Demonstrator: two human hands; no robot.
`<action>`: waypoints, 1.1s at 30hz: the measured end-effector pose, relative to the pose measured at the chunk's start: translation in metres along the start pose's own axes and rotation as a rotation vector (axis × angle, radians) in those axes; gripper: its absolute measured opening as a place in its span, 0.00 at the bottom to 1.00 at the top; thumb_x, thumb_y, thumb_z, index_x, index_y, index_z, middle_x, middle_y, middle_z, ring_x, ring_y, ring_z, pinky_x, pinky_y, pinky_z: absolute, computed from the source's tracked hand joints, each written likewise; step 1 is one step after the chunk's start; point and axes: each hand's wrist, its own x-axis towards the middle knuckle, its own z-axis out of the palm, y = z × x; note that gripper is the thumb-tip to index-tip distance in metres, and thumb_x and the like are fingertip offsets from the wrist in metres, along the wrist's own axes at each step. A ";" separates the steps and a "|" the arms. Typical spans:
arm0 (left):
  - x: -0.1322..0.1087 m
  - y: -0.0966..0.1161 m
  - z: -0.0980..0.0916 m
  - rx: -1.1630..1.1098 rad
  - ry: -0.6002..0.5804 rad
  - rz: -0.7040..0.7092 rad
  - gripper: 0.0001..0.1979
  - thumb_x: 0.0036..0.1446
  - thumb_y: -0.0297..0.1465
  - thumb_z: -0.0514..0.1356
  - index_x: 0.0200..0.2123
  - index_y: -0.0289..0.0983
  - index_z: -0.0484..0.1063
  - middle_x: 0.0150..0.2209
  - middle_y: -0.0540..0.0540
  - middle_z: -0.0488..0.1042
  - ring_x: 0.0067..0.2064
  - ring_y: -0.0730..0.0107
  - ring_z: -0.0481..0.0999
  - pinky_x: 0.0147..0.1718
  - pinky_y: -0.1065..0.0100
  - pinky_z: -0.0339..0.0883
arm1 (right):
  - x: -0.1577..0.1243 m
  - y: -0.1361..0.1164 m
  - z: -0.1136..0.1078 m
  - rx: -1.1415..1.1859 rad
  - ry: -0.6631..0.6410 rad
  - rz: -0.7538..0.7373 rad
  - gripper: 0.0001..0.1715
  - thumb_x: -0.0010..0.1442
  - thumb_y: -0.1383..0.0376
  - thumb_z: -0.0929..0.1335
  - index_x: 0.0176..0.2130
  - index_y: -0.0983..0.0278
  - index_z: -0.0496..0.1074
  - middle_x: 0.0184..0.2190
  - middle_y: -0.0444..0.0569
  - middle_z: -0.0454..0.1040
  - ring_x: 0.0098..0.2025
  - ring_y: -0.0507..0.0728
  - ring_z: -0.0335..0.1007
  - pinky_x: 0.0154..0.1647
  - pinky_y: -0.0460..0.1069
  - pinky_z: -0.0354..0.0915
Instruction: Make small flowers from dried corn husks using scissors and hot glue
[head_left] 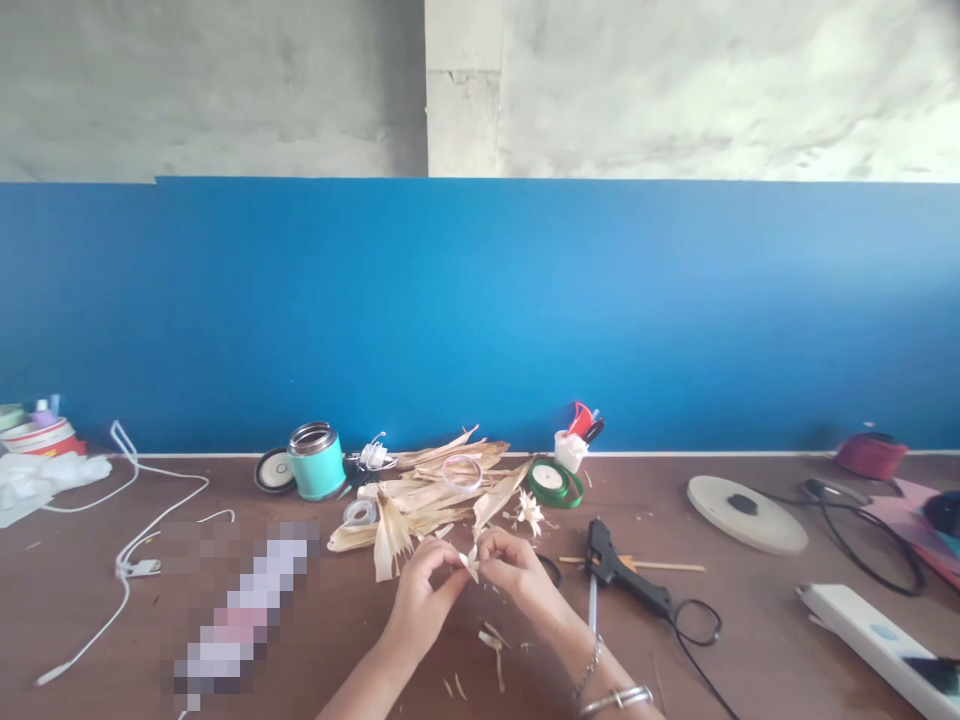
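Observation:
Between my two hands is a small pale piece of corn husk [470, 566], pinched from both sides above the brown table. The fingertips of my left hand [431, 580] close on its left edge. My right hand [517, 572] grips it from the right, with fingers curled. Just behind lies a pile of dried corn husks [427, 495], one of them with a fringed end [390, 535]. A husk flower [529, 513] with spread petals rests beyond my right hand. Husk scraps [495, 645] are scattered on the table below my hands.
To the right lie a black glue gun [619, 570], a wooden stick [667, 567], a round pale lid [746, 515] and a white power strip [885, 640]. Green ribbon [559, 485], a white cup of pens [570, 452] and a turquoise flask [316, 465] stand behind. White cables [146, 530] trail at left.

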 end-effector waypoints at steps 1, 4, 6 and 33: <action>0.000 0.000 0.000 0.001 0.003 0.000 0.04 0.50 0.29 0.61 0.24 0.38 0.71 0.27 0.48 0.71 0.33 0.64 0.73 0.36 0.66 0.65 | 0.000 0.000 0.000 0.000 -0.002 -0.005 0.05 0.43 0.67 0.66 0.19 0.64 0.63 0.24 0.42 0.61 0.25 0.50 0.54 0.27 0.46 0.50; 0.000 0.001 0.001 0.001 0.011 0.001 0.04 0.50 0.29 0.61 0.24 0.38 0.71 0.27 0.48 0.71 0.33 0.65 0.73 0.36 0.67 0.65 | 0.000 0.000 0.000 0.007 -0.008 -0.013 0.06 0.43 0.67 0.66 0.20 0.64 0.63 0.25 0.42 0.61 0.26 0.50 0.54 0.27 0.46 0.51; 0.000 0.002 0.001 -0.001 0.013 -0.002 0.05 0.50 0.30 0.61 0.24 0.37 0.71 0.27 0.48 0.72 0.33 0.65 0.73 0.36 0.67 0.65 | 0.000 0.000 -0.001 0.017 -0.010 -0.010 0.06 0.43 0.67 0.66 0.20 0.64 0.63 0.25 0.42 0.62 0.26 0.50 0.54 0.27 0.46 0.51; -0.002 0.005 0.000 -0.020 0.034 0.007 0.08 0.50 0.33 0.61 0.22 0.37 0.70 0.26 0.48 0.71 0.31 0.66 0.72 0.33 0.67 0.66 | -0.001 -0.003 0.000 -0.020 -0.014 -0.039 0.07 0.44 0.66 0.67 0.20 0.64 0.64 0.26 0.43 0.63 0.27 0.51 0.55 0.27 0.46 0.51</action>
